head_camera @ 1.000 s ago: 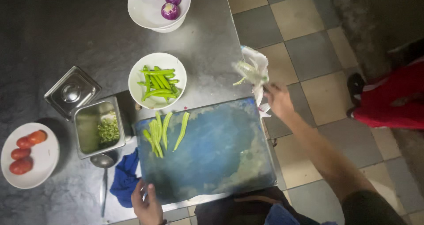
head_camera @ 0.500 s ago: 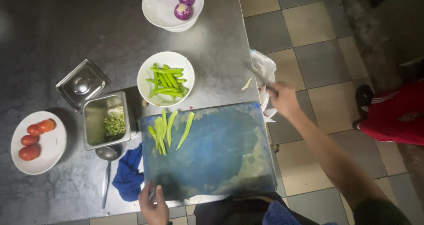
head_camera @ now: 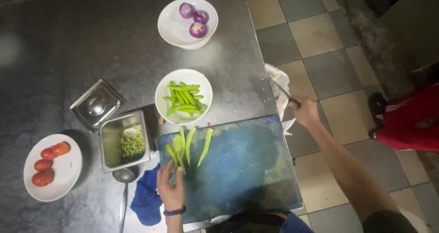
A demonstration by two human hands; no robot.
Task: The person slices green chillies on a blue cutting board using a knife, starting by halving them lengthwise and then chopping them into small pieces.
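The left hand [head_camera: 170, 189] now lies open on the green pods [head_camera: 182, 146] at the blue cutting board's [head_camera: 242, 169] left end — earlier it sat at the near edge. The right hand [head_camera: 304, 110], closed on a dark-handled knife [head_camera: 284, 92], has left the white cloth [head_camera: 278, 84] — cutting looks close.

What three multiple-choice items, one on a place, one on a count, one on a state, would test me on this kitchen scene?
1. Where does the left hand rest?
A. on the lid
B. on the green pods on the blue cutting board
C. in the bowl of onions

2. How many tomatoes lie on the white plate?
A. one
B. three
C. six

3. What state is the steel container in?
A. open, lid beside it
B. closed
C. tipped over

Answers: 1 B, the fingers touch the pods at the board's left end. 2 B, three red ones show at the left. 3 A, chopped greens show inside and the lid lies on the table.
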